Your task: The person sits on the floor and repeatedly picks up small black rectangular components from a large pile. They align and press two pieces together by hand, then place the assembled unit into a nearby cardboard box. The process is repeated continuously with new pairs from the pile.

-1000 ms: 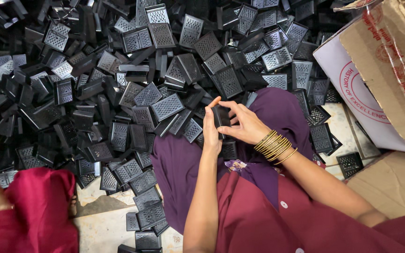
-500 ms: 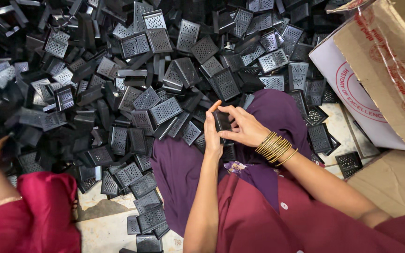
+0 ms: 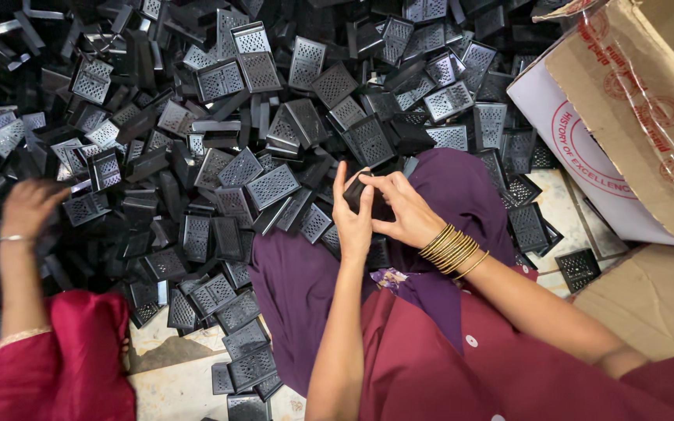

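One small black perforated part (image 3: 355,192) pinched between left hand (image 3: 352,222) and right hand (image 3: 407,214); huge pile of perforated parts (image 3: 274,125) covers floor's far edge, unhandled.

Countless black perforated parts (image 3: 273,185) (too many to count), one cardboard box (image 3: 649,117).

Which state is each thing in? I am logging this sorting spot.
Small black part: pinched between both hands.
Left hand: closed on the part.
Right hand: fingertips on the part.
Pile of black perforated parts: loose, heaped on the floor.
Cardboard box: open, tilted.
Co-worker's hand: blurred, over the pile.
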Available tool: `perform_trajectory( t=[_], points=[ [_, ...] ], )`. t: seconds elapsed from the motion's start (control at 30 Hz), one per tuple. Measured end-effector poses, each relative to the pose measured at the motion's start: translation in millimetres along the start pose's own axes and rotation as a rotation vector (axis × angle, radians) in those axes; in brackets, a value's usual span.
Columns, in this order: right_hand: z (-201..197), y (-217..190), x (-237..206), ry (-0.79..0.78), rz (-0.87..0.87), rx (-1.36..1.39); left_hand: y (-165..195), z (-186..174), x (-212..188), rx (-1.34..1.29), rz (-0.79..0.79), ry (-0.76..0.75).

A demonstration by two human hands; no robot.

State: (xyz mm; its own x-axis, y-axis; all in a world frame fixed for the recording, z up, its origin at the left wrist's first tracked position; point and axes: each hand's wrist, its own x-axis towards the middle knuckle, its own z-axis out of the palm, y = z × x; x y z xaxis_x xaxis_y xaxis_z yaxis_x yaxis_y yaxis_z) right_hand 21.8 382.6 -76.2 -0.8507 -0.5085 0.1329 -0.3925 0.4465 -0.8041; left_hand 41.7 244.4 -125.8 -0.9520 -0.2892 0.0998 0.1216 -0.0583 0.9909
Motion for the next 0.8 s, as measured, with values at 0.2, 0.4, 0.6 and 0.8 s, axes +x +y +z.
perform_trajectory(
  t=[0.2,0.4,0.6,0.8],
  points=[
    [3.6,22.1,-6.2,-0.067,0.215,0.476,14.7,-2.0,1.8,-0.348,-0.015,-0.034],
    [-2.3,17.5,-13.8,0.031,0.233,0.393,3.1,-13.3,2.2,-0.324,0.080,-0.059],
    [-7.7,-20.9,-20.5,0.028,-0.048,-0.002,-19.7,-23.7,4.6,-0.088,0.017,0.434],
    [6.7,-42.0,-24.3,0.070,-0.086,-0.020,-26.1,-34.3,2.8,-0.199,-0.012,0.536]
  ],
)
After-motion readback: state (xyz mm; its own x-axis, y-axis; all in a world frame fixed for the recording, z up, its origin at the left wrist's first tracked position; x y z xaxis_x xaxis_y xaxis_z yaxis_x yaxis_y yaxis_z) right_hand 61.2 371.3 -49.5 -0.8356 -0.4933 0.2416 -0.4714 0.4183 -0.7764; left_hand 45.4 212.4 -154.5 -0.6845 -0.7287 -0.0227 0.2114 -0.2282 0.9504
